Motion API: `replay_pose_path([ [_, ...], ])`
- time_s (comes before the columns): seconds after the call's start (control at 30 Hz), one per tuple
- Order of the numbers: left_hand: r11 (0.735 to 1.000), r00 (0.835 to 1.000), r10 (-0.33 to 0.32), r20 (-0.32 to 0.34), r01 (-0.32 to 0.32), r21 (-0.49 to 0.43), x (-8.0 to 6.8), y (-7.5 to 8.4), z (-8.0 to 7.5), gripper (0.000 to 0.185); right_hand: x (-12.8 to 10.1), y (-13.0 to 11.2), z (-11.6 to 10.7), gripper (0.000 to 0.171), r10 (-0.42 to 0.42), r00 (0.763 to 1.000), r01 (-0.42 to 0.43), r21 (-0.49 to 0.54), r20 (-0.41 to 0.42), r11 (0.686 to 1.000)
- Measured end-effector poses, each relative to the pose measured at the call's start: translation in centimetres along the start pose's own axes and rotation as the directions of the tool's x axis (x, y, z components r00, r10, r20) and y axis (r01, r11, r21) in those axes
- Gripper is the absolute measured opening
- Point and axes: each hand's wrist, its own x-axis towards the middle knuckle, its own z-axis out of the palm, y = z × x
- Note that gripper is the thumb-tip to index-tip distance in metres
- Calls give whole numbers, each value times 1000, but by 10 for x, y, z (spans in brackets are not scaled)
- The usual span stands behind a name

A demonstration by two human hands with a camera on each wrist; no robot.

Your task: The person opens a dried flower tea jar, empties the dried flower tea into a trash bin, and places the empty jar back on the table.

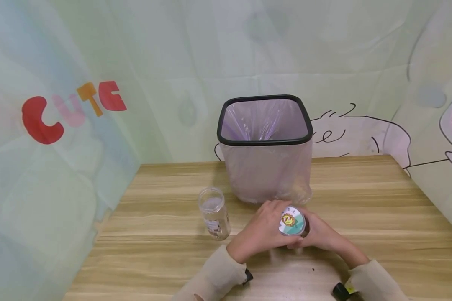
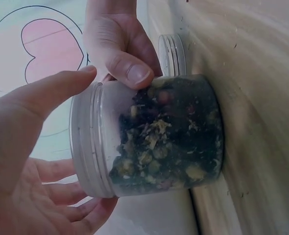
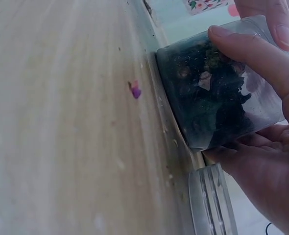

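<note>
Jar (image 1: 291, 223) of dried plant matter stands on tabletop (image 1: 361, 209), just in front of me; my right hand (image 1: 324, 236) grips its body, my left hand (image 1: 261, 232) curls around its lid. Empty clear jar (image 1: 214, 213) stands left. Lined bin (image 1: 265, 146) sits behind.

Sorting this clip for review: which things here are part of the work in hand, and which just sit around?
In hand:
- jar of dried flowers, sticker lid on, standing on the table
- left hand over the lid
- right hand gripping the jar's side

Lying about:
- empty clear jar, no lid on
- lined bin behind
- purple petal scrap on the table
</note>
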Motion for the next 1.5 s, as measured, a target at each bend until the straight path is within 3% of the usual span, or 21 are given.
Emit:
replay_pose_path([
  [0.23,998,1000,25,11,-26,64,1,2,-4,77,0,0,0,78,-10,999,8,68,31,998],
  [0.37,995,1000,27,-2,-27,94,3,4,-7,74,0,-1,-1,81,2,1000,-3,46,21,999],
  [0.53,992,997,50,-62,-43,118,4,5,-12,71,0,-8,-3,81,9,1000,-9,22,-13,1000],
  [0.7,985,988,98,-121,-79,152,3,5,-18,70,2,-13,-2,78,-34,999,37,88,-36,995],
  [1.03,955,978,156,-141,-113,273,2,8,-32,65,5,-28,0,75,-50,994,53,36,-96,998],
  [1.27,955,975,166,-147,-122,270,-1,9,-39,63,7,-36,2,75,-48,992,53,41,-117,998],
  [1.5,965,957,193,-216,-145,219,-9,10,-42,58,7,-44,4,73,-101,987,106,31,-124,994],
])
